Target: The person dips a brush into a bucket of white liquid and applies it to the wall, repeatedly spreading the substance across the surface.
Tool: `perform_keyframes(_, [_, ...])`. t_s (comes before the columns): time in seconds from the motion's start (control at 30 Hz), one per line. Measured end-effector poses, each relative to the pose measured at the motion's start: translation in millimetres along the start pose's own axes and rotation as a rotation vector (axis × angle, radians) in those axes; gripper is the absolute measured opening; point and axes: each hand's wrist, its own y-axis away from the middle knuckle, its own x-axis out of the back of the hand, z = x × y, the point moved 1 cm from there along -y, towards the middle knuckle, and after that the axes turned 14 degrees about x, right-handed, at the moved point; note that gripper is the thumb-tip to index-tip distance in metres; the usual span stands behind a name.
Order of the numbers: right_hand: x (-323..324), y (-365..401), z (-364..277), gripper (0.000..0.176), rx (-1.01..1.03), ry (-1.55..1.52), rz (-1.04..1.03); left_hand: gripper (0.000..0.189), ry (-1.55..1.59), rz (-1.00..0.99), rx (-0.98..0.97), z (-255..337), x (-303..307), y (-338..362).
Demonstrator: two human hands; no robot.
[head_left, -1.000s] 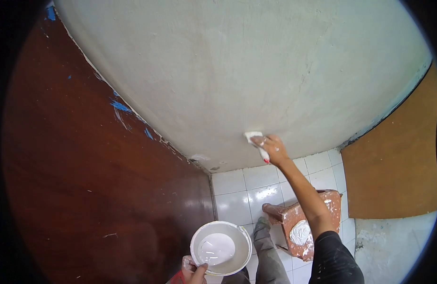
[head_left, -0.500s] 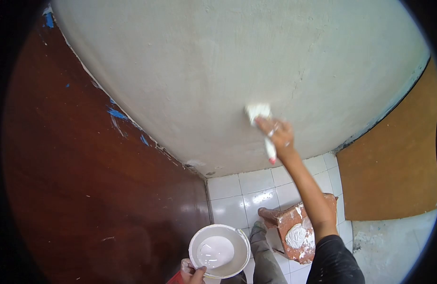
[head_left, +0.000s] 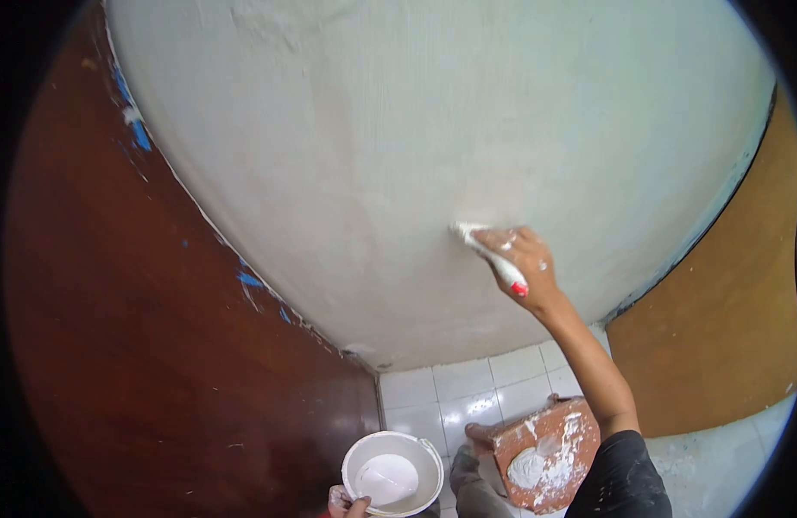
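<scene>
My right hand (head_left: 521, 262), speckled with white paint, is wrapped round a paintbrush (head_left: 507, 271) with a white handle and a red tip. The brush's pale bristles meet the white-grey wall (head_left: 398, 164) or sit very close to it. Low in the view, my left hand (head_left: 350, 506) grips the rim of a white bucket (head_left: 432, 475). White paint (head_left: 388, 477) lies in the bottom of the bucket. Part of the left hand is cut off by the lower edge.
A dark brown wooden panel (head_left: 174, 363) with blue paint marks flanks the wall on the left. An orange-brown panel (head_left: 701, 328) stands on the right. Below are white floor tiles (head_left: 468, 380) and a paint-smeared reddish stool (head_left: 524, 439) bearing a white lump.
The brush has turned on the wall, its handle now slanting more to the right. The view has tilted upward, so the stool, floor and bucket appear lower.
</scene>
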Motion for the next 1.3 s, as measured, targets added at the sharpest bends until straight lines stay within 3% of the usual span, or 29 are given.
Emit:
perform_keyframes(0.17, [69.8, -77.3, 6.9, 0.048, 0.04, 0.247, 0.212, 0.021, 0.056, -0.022, 0.008, 19.5, -21.0, 10.5])
perform_keyframes(0.33, [-0.3, -3.9, -6.7, 0.043, 0.113, 0.191, 0.076, 0.02, 0.137, -0.024, -0.068, 17.6, -34.2, 4.3])
perform_keyframes(0.47, [20.7, -3.3, -4.3, 0.046, 0.057, 0.002, -0.089, 0.018, 0.091, 0.014, -0.116, -1.8, -22.8, -24.3])
perform_keyframes(0.53, [59.8, -41.5, 18.9, 0.048, 0.061, -0.031, -0.063, 0.017, 0.105, -0.006, -0.099, 28.5, -48.8, 7.2])
perform_keyframes(0.6, [101.8, -90.8, 42.0, 0.047, 0.113, 0.048, -0.031, 0.017, 0.128, -0.033, -0.09, 26.2, -50.0, -3.9])
perform_keyframes(0.73, [189.6, -193.8, 55.1, 0.042, 0.212, 0.233, 0.266, 0.017, 0.103, -0.061, -0.038, 59.3, -69.4, 13.7])
perform_keyframes(0.83, [204.9, -212.3, 40.9, 0.039, 0.236, 0.347, 0.276, 0.017, 0.189, -0.137, -0.079, 66.3, -74.0, 4.0])
perform_keyframes(0.93, [163.2, -157.9, 40.0, 0.066, 0.256, 0.331, 0.083, 0.017, 0.179, -0.211, -0.142, 78.7, -79.9, 4.2])
perform_keyframes(1.03, [129.7, -105.5, 3.9, 0.055, 0.218, 0.251, -0.111, 0.018, 0.322, -0.319, -0.075, 105.7, -81.0, 27.7])
perform_keyframes(1.13, [140.3, -117.0, 19.9, 0.045, 0.212, 0.133, -0.195, 0.017, 0.353, -0.268, -0.093, 105.0, -85.8, 14.4])
perform_keyframes(1.17, [153.1, -133.4, 28.6, 0.038, 0.25, 0.122, -0.122, 0.018, 0.327, -0.324, -0.037, 115.7, -87.4, 25.8])
perform_keyframes(1.27, [210.9, -197.4, 31.0, 0.03, 0.358, 0.262, -0.068, 0.019, 0.202, -0.319, -0.137, 74.6, -54.4, -50.5])
perform_keyframes(1.3, [228.8, -220.3, 40.9, 0.028, 0.388, 0.288, 0.0, 0.019, 0.219, -0.337, -0.141, 83.7, -57.7, -42.5])
